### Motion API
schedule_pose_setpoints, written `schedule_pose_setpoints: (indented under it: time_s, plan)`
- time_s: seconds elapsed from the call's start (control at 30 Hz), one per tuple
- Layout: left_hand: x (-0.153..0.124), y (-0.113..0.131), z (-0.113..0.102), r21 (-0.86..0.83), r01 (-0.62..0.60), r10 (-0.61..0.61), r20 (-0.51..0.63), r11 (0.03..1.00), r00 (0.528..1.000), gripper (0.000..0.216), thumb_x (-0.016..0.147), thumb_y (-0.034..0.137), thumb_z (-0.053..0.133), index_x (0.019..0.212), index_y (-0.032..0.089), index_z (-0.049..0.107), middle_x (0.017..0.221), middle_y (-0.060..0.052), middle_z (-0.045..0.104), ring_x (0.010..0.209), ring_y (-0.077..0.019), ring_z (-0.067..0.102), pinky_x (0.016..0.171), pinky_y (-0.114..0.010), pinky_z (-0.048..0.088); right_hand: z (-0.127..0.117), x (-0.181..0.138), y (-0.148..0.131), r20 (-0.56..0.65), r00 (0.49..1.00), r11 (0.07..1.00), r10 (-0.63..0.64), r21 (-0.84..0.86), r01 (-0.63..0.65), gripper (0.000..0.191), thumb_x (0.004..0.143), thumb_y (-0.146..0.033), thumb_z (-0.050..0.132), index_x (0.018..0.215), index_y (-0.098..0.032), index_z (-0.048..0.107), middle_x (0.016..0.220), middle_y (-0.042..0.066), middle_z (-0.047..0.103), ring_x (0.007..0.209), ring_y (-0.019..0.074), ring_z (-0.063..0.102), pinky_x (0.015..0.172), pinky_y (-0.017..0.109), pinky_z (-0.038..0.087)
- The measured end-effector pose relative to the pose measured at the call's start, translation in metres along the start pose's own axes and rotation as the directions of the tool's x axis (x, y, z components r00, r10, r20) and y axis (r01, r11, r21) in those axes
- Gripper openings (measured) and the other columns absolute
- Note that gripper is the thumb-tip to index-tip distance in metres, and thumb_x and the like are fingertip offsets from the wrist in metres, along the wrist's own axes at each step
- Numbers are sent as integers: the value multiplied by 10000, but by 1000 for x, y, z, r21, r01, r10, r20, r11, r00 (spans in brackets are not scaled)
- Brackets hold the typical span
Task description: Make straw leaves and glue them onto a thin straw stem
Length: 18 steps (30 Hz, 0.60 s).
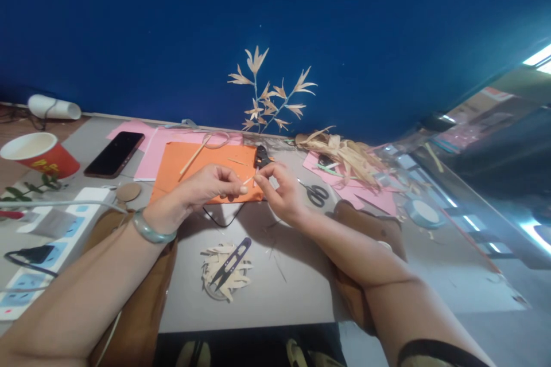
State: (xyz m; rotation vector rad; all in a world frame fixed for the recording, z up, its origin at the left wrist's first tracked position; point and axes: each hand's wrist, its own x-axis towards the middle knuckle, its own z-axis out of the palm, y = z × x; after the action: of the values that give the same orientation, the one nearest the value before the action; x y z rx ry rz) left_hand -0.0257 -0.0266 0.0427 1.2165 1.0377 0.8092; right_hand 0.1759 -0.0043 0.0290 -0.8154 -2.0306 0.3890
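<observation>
Both hands meet over an orange sheet (181, 160), fingertips close together. My left hand (215, 182) pinches one end of a thin pale strip (248, 181). At its other end, the fingertips of my right hand (278, 186) are closed on the strip. A black glue gun (262, 157), partly hidden, lies just behind my right fingers. Nearer to me, purple thread snips (232, 264) rest on a small pile of cut pale husk pieces (239, 283). Behind the hands stands a branch with husk flowers (279, 104).
Dried husks (344, 155) and black scissors (317, 194) lie at right, with a tape roll (424, 213) farther out. On the left are a phone (114, 153), a red paper cup (55, 159) and a white power strip (81, 212) with cables. A blue wall (172, 34) rises behind.
</observation>
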Motion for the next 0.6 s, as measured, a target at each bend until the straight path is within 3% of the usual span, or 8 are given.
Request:
schedule_pose_setpoints:
  time_s: [0.17,0.27,0.37,0.5,0.6]
  plan:
    - [2,0,1,-105,24,-25,-3,994,1000,325,672,379,790,549,151,593,513,26,530,512,-75,457,539,-229,361,1,1,5,-16,998,997,-57,-46,56,166,931,-272,519,777,-209,521,716,6,608,693,154,539,810,375,390]
    - [3,2,1,-185,13,-11,11,983,1000,279,683,376,785,631,143,639,587,15,570,556,-74,484,569,-225,377,0,1,8,9,978,964,-208,-169,207,129,930,-217,516,802,-204,525,737,10,634,686,144,547,831,384,368]
    - [5,1,2,-216,-8,15,31,976,999,249,718,360,758,681,136,657,644,3,591,592,-76,496,589,-225,381,-1,-1,8,92,933,867,-349,-347,358,89,930,-187,511,857,-211,556,794,24,664,726,156,550,873,397,343]
    - [6,-1,3,-153,-45,40,-36,987,999,253,728,363,733,676,133,641,654,4,579,605,-79,479,602,-230,382,-3,-4,5,273,878,772,-393,-421,476,166,944,-148,450,917,-236,589,807,19,649,743,165,519,942,388,319]
    - [5,-2,6,5,-83,83,-87,997,993,271,722,382,722,662,133,634,613,14,547,599,-89,470,600,-235,385,-4,-4,3,358,836,745,-415,-393,538,207,949,-135,429,952,-248,602,812,7,639,744,159,505,961,367,325]
